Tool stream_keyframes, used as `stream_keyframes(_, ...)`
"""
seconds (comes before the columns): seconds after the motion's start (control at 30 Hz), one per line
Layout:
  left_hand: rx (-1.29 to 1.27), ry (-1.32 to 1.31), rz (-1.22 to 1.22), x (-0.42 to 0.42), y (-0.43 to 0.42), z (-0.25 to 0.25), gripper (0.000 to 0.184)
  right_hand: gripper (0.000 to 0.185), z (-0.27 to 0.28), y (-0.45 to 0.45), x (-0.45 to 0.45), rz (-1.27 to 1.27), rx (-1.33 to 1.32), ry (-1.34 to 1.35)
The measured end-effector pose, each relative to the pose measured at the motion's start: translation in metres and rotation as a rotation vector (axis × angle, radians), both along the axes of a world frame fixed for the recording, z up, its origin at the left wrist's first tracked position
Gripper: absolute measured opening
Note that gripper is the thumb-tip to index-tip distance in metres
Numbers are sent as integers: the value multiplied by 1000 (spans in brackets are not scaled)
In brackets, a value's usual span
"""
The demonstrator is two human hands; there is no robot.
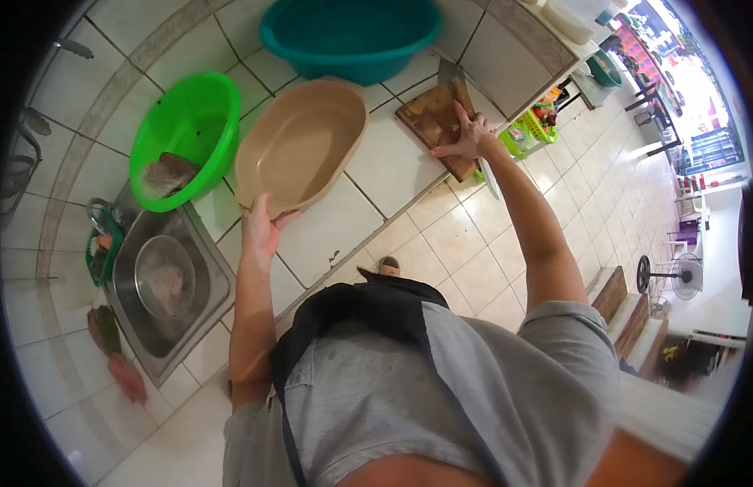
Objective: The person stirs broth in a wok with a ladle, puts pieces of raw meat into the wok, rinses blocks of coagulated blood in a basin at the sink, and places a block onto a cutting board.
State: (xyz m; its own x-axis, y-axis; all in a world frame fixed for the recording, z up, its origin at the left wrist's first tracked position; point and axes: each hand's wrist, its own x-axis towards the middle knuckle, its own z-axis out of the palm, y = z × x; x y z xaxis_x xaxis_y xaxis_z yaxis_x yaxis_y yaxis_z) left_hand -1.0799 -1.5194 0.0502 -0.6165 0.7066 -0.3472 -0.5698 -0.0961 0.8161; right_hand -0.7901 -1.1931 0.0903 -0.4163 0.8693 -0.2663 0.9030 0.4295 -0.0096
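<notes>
Across the lower left and middle of the view, a white-tiled surface (332,211) is shown, with 3 plastic tubs set on it. At its far side, a teal tub (344,70) is cut off by the top edge of the view. A metal sink (172,357) is set into the surface at the left.

Between the teal tub and the left hand (267,223), a beige oval tub (302,146) is placed lengthwise. Its near end is touched by the left hand, whose fingers are partly spread at the rim; whether it is gripped cannot be told. Beside it on the left, a bright green tub (200,122) is tilted, and a dark pinkish lump (169,173) is held in its lower part.

Near the surface's right edge, a wooden board (421,114) is laid flat. Over it the right hand (467,136) is placed, with the fingers spread wide; nothing is seen to be closed in them. In the sink, a round metal bowl (141,264) is seen with a pale pink lump (169,286) inside. A small green basket (109,264) is kept beside the sink. By the board's near right corner, a pale blade (491,180) is seen; its handle is hidden.
</notes>
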Motion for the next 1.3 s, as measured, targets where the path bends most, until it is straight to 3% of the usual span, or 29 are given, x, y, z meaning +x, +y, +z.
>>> stream_keyframes(0.27, 57, 75, 301, 12, -14, -11, 55, 137, -5, -10, 6, 191, 76, 77)
stream_keyframes(0.37, -102, 129, 434, 34, -21, 1, 54, 125, -11, -17, 15, 449, 154, 121)
stream_keyframes(0.43, -273, 675, 433, 46, -28, 2, 48, 124, 5, -32, 15, 531, 116, 91)
stream_keyframes(0.47, -279, 674, 434, 52, -28, 2, 48, 122, 10, -40, 15, 609, 75, 62)
stream_keyframes(0.6, -304, 1028, 48, 85, -37, 20, 27, 123, 9, -70, 4, 811, 71, 50)
stream_keyframes(0.87, -418, 1039, 87, 57, -113, 22, 27, 124, 5, -162, -51, 1095, 24, 79)
stream_keyframes(1.03, -528, 1189, -21, 34, -169, 18, 31, 126, 4, -208, -69, 1060, -5, 14)
stream_keyframes(1.23, -380, 1341, -178, 16, -192, -8, 39, 129, 0, -231, -79, 824, -41, 51)
stream_keyframes(1.3, -227, 1551, -275, 7, -177, -9, 46, 127, -2, -232, -83, 780, -78, 112)
